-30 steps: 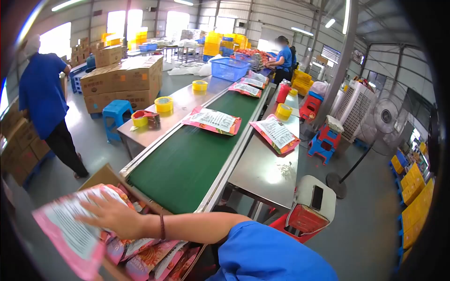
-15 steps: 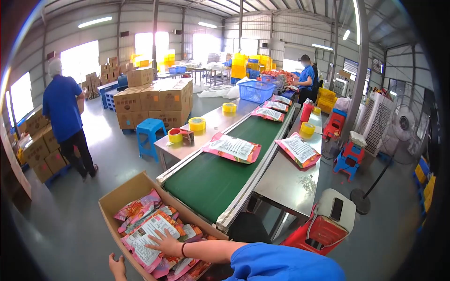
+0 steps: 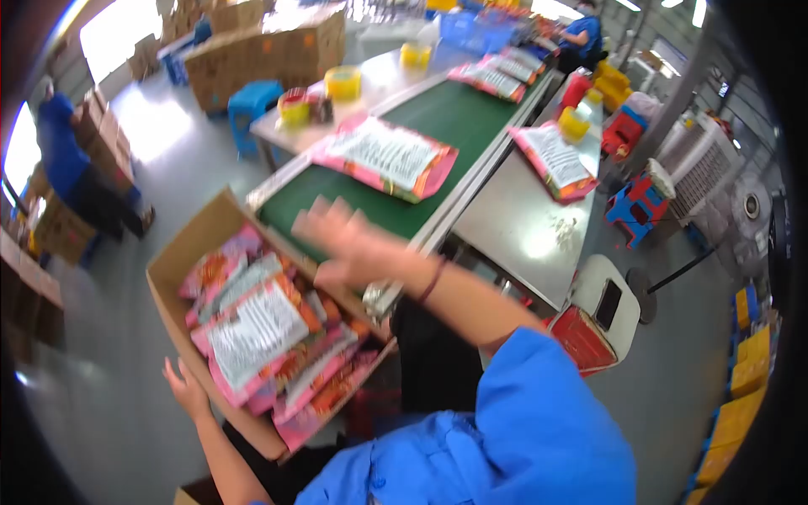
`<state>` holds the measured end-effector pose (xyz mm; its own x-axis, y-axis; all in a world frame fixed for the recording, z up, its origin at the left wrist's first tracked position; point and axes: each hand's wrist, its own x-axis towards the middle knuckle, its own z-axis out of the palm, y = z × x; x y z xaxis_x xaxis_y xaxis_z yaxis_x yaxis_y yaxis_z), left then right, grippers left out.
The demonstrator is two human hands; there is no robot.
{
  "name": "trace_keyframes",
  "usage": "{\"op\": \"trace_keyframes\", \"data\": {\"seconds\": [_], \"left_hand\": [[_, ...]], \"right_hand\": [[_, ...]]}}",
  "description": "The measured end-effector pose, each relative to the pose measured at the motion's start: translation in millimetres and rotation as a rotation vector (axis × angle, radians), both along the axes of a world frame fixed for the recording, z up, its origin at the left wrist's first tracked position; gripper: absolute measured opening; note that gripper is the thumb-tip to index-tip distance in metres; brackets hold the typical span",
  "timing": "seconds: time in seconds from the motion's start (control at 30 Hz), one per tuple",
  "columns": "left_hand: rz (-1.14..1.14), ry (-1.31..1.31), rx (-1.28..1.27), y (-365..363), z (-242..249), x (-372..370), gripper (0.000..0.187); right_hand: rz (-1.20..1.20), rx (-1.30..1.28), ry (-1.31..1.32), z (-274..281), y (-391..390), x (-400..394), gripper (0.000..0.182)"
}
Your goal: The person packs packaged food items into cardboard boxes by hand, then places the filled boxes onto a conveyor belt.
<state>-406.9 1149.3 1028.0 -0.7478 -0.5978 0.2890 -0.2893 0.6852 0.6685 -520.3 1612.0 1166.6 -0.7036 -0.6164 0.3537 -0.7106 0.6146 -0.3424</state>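
A cardboard box [image 3: 172,305] holds several pink pouches, with a white-labelled pouch [image 3: 257,331] lying on top. My right hand [image 3: 349,244], somewhat blurred, is above the box's far right edge and the near end of the green conveyor belt [image 3: 290,204]. Its fingers are spread and hold nothing. Just outside the box's left side is my left hand [image 3: 187,391], fingers apart and empty. A pink pouch [image 3: 387,156] lies on the belt beyond my right hand, with more pouches [image 3: 492,80] farther up.
Tape rolls [image 3: 343,83] and a blue stool [image 3: 251,105] stand left of the belt. Right of it, a metal table [image 3: 526,223] bears another pouch [image 3: 555,160]. A red seat with a pale top [image 3: 602,307] is nearby. One person [image 3: 67,160] stands at left, another [image 3: 581,38] at the far end.
My right hand has lifted off the pouches in the box and moved up toward the belt. The view has tilted down. The pouch on the belt appears nearer.
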Motion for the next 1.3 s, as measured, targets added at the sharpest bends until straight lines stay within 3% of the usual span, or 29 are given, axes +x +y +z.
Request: {"op": "trace_keyframes", "data": {"seconds": [0.03,0.1,0.23,0.37,0.4,0.5,0.67,0.73,0.77,0.87,0.97,1.03,1.07,1.1,1.17,1.2,1.23,1.27,1.3], "left_hand": [[0.039,0.003,-0.029,9.2,6.9,-0.7,0.061],[0.079,0.011,-0.059,14.9,12.5,7.4,0.062],[0.049,0.07,0.099,15.1,15.5,-8.4,0.066],[0.139,0.149,0.215,-0.7,3.0,-20.7,0.067],[0.121,0.158,0.22,-9.0,-3.1,-21.0,0.067],[0.095,0.171,0.131,-19.5,-17.3,-23.4,0.066],[0.076,0.176,0.427,-39.3,-28.4,-18.0,0.064],[0.085,0.226,0.443,-41.0,-29.5,-18.1,0.061],[0.082,0.237,0.449,-36.7,-26.5,-18.0,0.061],[0.055,0.302,0.541,-21.1,-13.3,-14.8,0.06],[0.03,0.353,0.532,-26.2,-21.9,-15.9,0.06],[0.061,0.257,0.518,-29.9,-22.7,-14.5,0.06],[0.059,0.251,0.515,-22.9,-16.2,-12.3,0.06],[0.083,0.203,0.503,-11.9,-4.2,-9.4,0.062],[0.118,0.147,0.467,-13.3,-2.5,-1.5,0.063],[0.133,0.143,0.349,-18.6,-11.7,-3.3,0.064],[0.14,0.128,0.216,-30.3,-15.8,-1.5,0.065],[0.135,0.098,0.167,-35.2,-12.4,3.4,0.065],[0.173,0.067,0.125,-24.6,-3.1,7.1,0.066]], "right_hand": [[-0.125,0.081,0.124,-0.6,28.8,-22.0,0.095],[-0.565,0.18,-0.05,37.2,51.0,-30.1,0.108],[-0.859,0.429,-0.234,17.2,59.1,-74.3,0.12],[-0.842,0.473,-0.354,31.6,40.8,-79.2,0.103],[-0.783,0.419,-0.235,25.4,41.7,-83.4,0.098],[-0.61,0.191,-0.197,41.0,65.2,-73.2,0.085],[-0.54,-0.225,-0.084,77.8,139.2,-30.5,0.069],[-0.652,-0.249,0.037,83.4,181.3,-6.6,0.069],[-0.767,-0.249,-0.04,104.9,189.9,20.3,0.069],[-0.809,-0.167,0.188,106.6,248.4,67.0,0.073],[-0.943,-0.028,0.214,72.7,296.1,100.6,0.076],[-1.082,0.204,0.059,13.7,339.1,108.3,0.086],[-1.081,0.167,-0.21,-17.1,350.6,117.7,0.1],[-1.272,0.314,-0.4,-6.3,317.7,129.9,0.113],[-1.288,0.19,-0.367,-19.3,326.4,123.2,0.118],[-1.284,0.122,-0.349,-21.5,335.0,117.6,0.11],[-1.169,0.012,-0.092,-65.3,379.1,102.4,0.098],[-1.25,-0.106,-0.044,-47.7,371.0,106.0,0.086],[-1.412,0.031,0.036,-31.7,363.7,110.2,0.083]]}}
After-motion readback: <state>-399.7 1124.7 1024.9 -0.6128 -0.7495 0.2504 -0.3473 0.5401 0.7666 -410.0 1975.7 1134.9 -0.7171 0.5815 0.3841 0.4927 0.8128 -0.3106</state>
